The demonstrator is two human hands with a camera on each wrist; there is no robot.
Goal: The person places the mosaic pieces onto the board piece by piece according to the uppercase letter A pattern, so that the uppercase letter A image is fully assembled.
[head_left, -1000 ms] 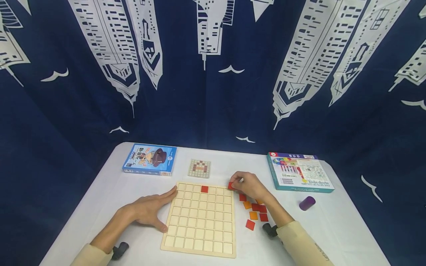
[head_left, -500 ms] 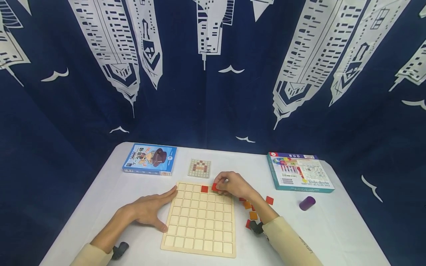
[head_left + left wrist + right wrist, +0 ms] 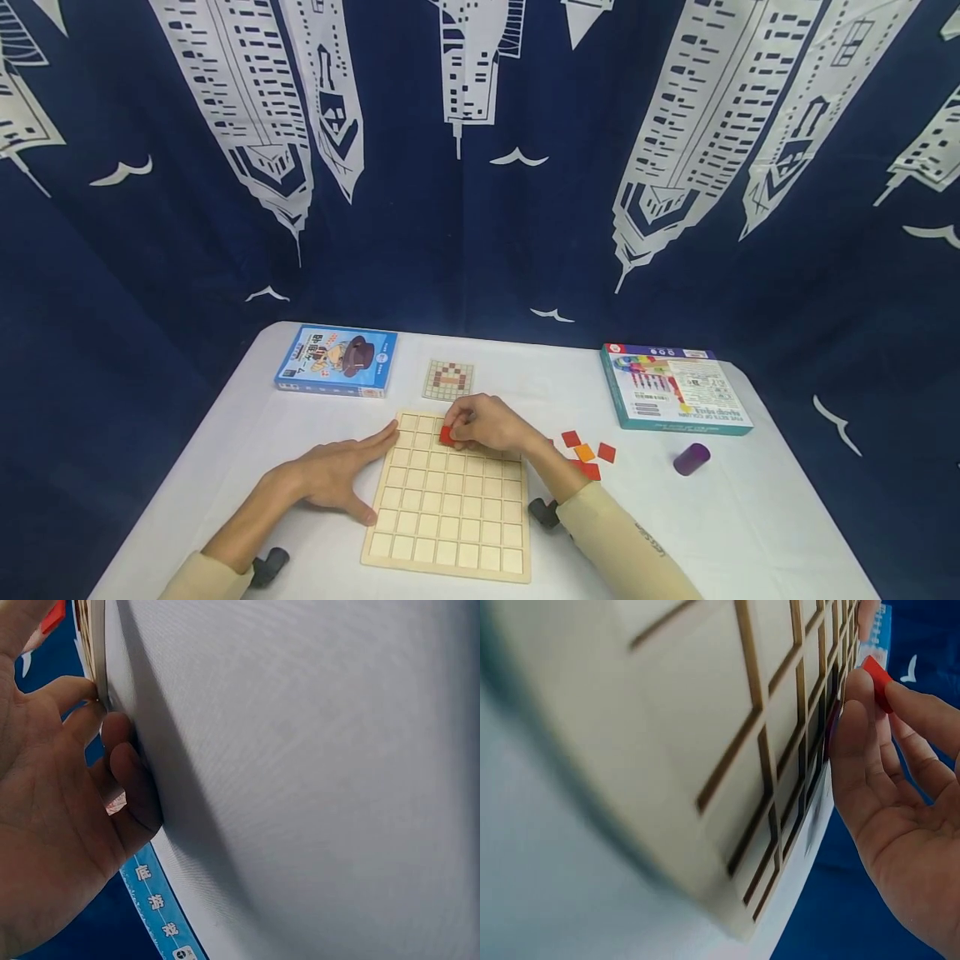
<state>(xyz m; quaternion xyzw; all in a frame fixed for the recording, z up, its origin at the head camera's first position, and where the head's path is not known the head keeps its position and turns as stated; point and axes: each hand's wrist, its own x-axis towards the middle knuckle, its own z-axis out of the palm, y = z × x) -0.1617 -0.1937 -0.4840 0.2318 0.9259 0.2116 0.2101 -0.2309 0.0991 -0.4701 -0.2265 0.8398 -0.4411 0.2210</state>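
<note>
The pale wooden grid board (image 3: 452,505) lies on the white table. My left hand (image 3: 330,473) rests at its left edge, fingers at the upper left corner and thumb lower down; the left wrist view shows the palm (image 3: 52,817). My right hand (image 3: 487,423) pinches a red square tile (image 3: 446,436) over the upper part of the board. In the right wrist view that red tile (image 3: 877,684) sits between thumb and fingertips of the right hand (image 3: 907,802), tilted. The red tile seen earlier in the top row is hidden by the hand.
Red tiles (image 3: 607,452) and an orange tile (image 3: 584,452) lie right of the board, partly behind the right forearm. A patterned card (image 3: 448,380) is behind the board, a blue box (image 3: 337,360) back left, another box (image 3: 675,389) back right, a purple cylinder (image 3: 692,458) below it.
My right hand has carried the red tile leftward from the board's upper right corner to over its upper middle. The left hand has stayed in place.
</note>
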